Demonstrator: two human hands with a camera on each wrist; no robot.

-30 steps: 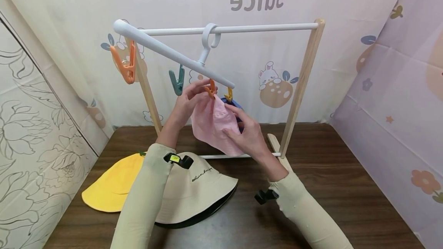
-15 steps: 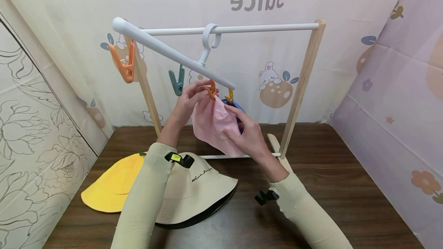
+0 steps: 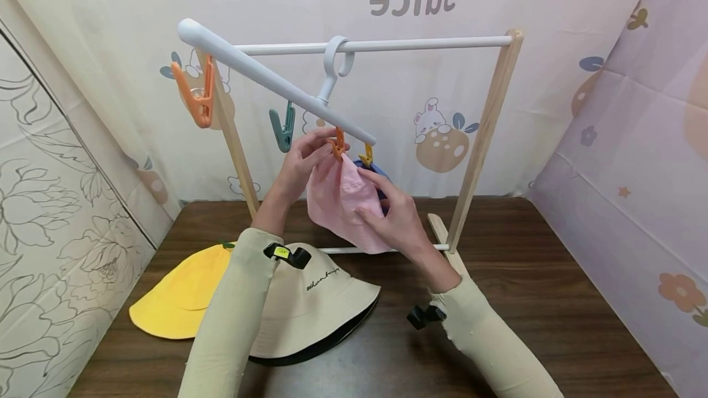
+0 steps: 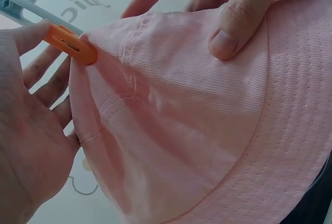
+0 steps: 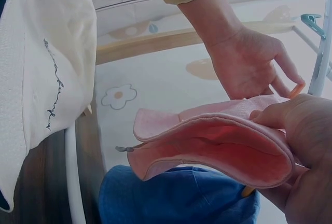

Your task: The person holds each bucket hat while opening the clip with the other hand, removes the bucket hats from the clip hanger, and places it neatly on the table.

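- A wooden drying rack [image 3: 487,121] with a white crossbar stands at the far side of a dark wooden table [image 3: 553,300]. From the bar hangs a white clip hanger [image 3: 276,85], tilted high on the left and low on the right.
- A pink bucket hat [image 3: 343,204] hangs at the hanger's low right end, its brim edge in an orange clip [image 3: 337,142]. A blue hat [image 5: 181,198] sits just behind it under a yellow clip [image 3: 365,153].
- The pink hat looks light, soft and floppy, made of thin ribbed cotton that folds and creases rather than holding shape. By that judgement the stitched brim edge, doubled over, is the firmest place to take it, and the cloth is unlikely to slip or be harmed.
- The left hand [image 3: 301,161] reaches up from the near left, forearm raised, with thumb and fingers pinching the orange clip where it meets the brim.
- The right hand [image 3: 395,217] comes in from the near right, fingers curled round the folded pink brim, with its thumb [image 4: 233,24] pressed flat on the outer cloth.
- A beige bucket hat [image 3: 315,300] with dark script lies on the near left of the table, and a yellow hat [image 3: 177,300] is partly tucked under it further left.
- A second orange clip [image 3: 196,94] and a teal clip [image 3: 283,129] hang empty on the hanger's left half.
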